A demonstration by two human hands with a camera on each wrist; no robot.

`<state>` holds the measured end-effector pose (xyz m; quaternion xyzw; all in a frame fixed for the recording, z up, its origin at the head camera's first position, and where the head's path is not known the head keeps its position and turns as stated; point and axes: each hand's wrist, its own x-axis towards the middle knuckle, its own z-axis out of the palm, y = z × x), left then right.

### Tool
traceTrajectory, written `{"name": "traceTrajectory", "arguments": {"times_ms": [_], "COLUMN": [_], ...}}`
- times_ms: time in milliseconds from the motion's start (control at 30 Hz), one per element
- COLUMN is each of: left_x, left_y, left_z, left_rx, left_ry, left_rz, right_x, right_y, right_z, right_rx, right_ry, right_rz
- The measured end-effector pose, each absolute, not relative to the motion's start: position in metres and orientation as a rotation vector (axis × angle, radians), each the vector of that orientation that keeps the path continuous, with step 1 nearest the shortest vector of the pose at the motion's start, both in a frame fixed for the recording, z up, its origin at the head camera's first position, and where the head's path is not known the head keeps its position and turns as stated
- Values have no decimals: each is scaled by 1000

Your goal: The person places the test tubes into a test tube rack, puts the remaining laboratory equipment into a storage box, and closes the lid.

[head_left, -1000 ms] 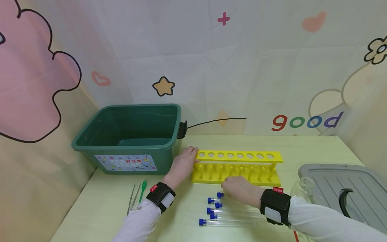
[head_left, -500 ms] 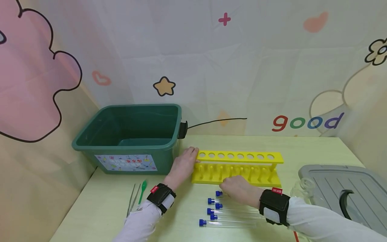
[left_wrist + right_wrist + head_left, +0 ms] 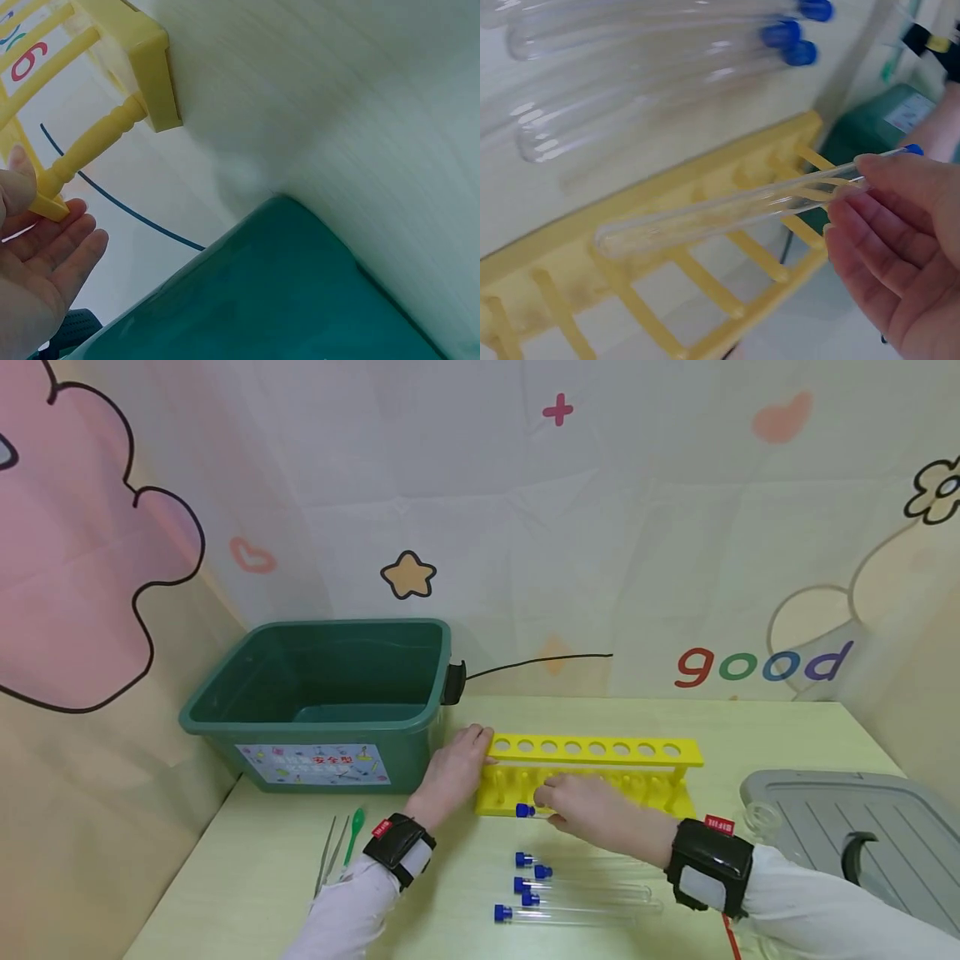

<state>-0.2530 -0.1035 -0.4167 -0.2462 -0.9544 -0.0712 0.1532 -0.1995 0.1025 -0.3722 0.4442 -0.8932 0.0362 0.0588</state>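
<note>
A yellow test tube rack [image 3: 592, 748] stands at the middle of the table, its row of round holes on top. My left hand [image 3: 452, 772] grips the rack's left end; in the left wrist view, thumb and fingers pinch the end of its top bar. My right hand [image 3: 588, 808] is in front of the rack, pinching a clear test tube [image 3: 705, 217] with a blue cap near the capped end. The tube lies roughly level, cap to the left. Nearer me, several more blue-capped test tubes [image 3: 570, 914] lie flat on the table.
A green bin [image 3: 315, 727] stands behind my left arm. Metal tweezers [image 3: 327, 852] and a green spoon [image 3: 354, 831] lie in front of it. At right lie a grey lid [image 3: 840, 810] with a black handle and a clear glass vessel [image 3: 762, 818], partly hidden by my sleeve.
My right hand has lifted a test tube off the table and moved it up toward the rack. My left hand has stayed on the rack's end.
</note>
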Motion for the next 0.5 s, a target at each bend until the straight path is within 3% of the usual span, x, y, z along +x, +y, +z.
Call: {"name": "traceTrajectory", "arguments": {"times_ms": [500], "left_x": [-258], "left_y": [-101], "left_z": [-400], "left_rx": [-751], "left_ry": [-2806], "left_rz": [-187], "right_x": [-221], "right_y": [112], "right_z": [-308], "right_rx": [1140], "right_ry": [-2570], "right_rz": [809]}}
